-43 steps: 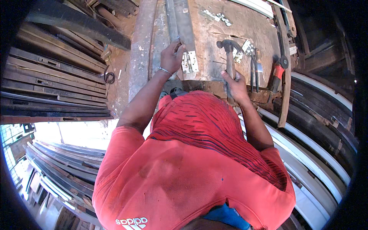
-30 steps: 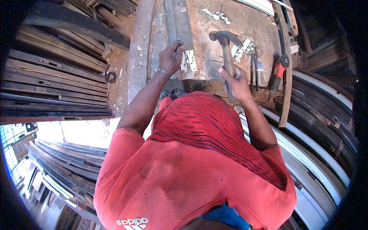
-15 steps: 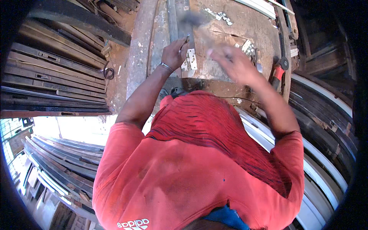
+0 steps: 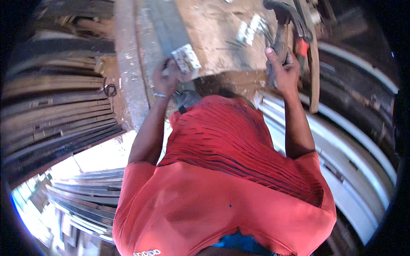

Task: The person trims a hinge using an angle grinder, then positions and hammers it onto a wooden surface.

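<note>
My right hand [image 4: 285, 74] is wrapped round the handle of a claw hammer [image 4: 280, 40], its head up and away from me over the bench's right side. On the left, my left hand [image 4: 166, 77] is beside a pale metal hinge [image 4: 186, 59] lying at the near end of a grey wooden board [image 4: 168, 25]. Motion smears the left fingers, so whether they grip the board or the hinge is unclear.
More pale hinges [image 4: 252, 29] lie on the wooden bench [image 4: 213, 30]. A red-handled tool [image 4: 302, 48] is at its right edge. Stacked dark timber [image 4: 60, 109] fills the left side; long pale boards [image 4: 341, 149] lie to the right.
The hammer, blurred over the bench before, has swung right with my right hand. My left hand has shifted left and down from above the hinge to beside it. The view has turned.
</note>
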A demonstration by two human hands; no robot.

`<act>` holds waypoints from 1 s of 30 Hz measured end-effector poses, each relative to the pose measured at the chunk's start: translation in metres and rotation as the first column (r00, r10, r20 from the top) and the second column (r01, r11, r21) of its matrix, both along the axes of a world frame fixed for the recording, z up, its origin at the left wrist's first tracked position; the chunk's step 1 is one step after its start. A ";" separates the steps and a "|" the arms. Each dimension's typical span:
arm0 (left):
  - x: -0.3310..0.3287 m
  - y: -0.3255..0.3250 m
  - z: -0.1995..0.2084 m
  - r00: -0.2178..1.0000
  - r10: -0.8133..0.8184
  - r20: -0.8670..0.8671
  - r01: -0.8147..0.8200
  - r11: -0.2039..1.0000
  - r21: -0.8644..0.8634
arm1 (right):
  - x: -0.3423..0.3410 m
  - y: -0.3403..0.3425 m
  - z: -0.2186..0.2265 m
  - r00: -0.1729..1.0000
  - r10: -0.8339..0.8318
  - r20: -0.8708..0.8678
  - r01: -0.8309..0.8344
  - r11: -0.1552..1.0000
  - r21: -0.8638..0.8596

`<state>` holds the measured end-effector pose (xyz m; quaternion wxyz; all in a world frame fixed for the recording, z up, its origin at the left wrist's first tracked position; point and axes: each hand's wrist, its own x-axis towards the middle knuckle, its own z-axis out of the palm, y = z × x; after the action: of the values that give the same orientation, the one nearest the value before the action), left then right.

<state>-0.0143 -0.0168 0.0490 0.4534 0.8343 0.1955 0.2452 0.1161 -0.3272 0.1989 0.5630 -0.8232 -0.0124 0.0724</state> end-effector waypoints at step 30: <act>-0.192 -0.143 -0.191 0.455 -0.508 -0.732 0.511 0.821 -0.253 | -0.351 -0.295 -0.529 0.827 -0.327 -0.458 -0.164 0.638 -0.752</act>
<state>-0.2062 -0.1600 -0.1419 0.3747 0.8757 0.1113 -0.2834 -0.2349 -0.6224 -0.3300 0.1417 -0.9231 0.2224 0.2798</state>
